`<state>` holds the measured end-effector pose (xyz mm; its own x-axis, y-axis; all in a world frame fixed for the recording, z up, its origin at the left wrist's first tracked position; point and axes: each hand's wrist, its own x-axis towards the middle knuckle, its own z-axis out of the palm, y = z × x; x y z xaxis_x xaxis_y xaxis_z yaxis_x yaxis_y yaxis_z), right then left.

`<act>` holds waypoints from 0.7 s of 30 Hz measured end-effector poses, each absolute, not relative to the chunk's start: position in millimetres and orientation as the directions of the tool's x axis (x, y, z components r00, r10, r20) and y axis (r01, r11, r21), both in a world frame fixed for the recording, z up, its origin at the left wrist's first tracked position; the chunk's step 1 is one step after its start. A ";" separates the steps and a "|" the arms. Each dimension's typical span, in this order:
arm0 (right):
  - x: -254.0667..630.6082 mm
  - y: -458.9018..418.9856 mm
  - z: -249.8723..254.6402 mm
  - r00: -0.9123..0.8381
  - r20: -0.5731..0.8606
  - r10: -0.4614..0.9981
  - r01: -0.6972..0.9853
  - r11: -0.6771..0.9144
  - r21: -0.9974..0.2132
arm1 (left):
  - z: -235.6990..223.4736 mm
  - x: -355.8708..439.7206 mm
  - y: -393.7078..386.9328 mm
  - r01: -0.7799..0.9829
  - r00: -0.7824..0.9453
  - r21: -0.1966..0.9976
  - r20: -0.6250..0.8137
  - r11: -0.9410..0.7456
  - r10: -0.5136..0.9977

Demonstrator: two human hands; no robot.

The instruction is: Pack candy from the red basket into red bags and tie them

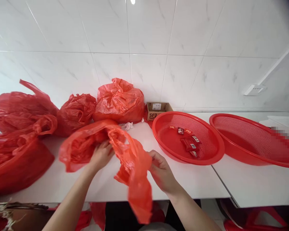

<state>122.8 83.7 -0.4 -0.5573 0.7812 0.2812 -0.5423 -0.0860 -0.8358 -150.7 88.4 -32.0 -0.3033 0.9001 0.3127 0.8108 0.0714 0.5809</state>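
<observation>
White marble-look tiled wall (144,38) behind; white tables (255,186) side by side; wall socket (254,89) at right; bright even light.

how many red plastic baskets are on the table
2. One round basket sits just right of the hands, holding small red packets; the second basket lies tilted at far right, partly cut off by the frame.

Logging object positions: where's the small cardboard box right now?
In the head view the cardboard box sits at the back of the white table against the tiled wall, just right of centre, between a tied red bag and the nearer red basket.
</observation>
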 end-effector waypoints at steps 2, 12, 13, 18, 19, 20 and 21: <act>139.7 79.3 -9.6 -0.525 0.160 0.836 -0.579 -0.213 -0.787 | -21.0 -151.1 92.1 0.831 -0.319 0.546 0.312 0.106 0.895; 178.0 69.1 -46.8 -0.392 -0.050 0.919 -0.536 -0.273 -0.799 | -1.2 -64.8 10.0 0.453 -0.441 0.891 0.218 0.006 0.871; 180.5 68.5 -50.6 -0.389 0.014 0.921 -0.513 -0.203 -0.834 | -5.3 -50.5 6.2 0.382 -0.385 0.924 0.146 0.013 0.911; 189.4 62.0 -64.3 -0.443 0.372 0.815 -0.244 0.289 -0.925 | -21.2 -12.7 14.1 0.152 -0.357 0.984 -0.029 0.089 0.934; 191.4 61.4 -67.1 -0.452 0.400 0.797 -0.196 0.349 -0.916 | -22.6 -14.0 17.6 0.123 -0.356 0.986 -0.058 0.109 0.933; 194.0 61.7 -70.5 -0.444 0.418 0.793 -0.162 0.388 -0.907 | -23.1 -17.5 20.5 0.073 -0.352 0.990 -0.085 0.118 0.932; 197.5 63.0 -74.7 -0.421 0.421 0.803 -0.127 0.408 -0.904 | -23.0 -22.4 22.5 -0.007 -0.347 0.994 -0.107 0.111 0.932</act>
<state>197.5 63.0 -74.7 -0.4207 0.8033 0.4215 -0.1273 0.4077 -0.9042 -22.4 22.5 -23.0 -0.3471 0.9317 -0.1070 -0.0072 0.1114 0.9938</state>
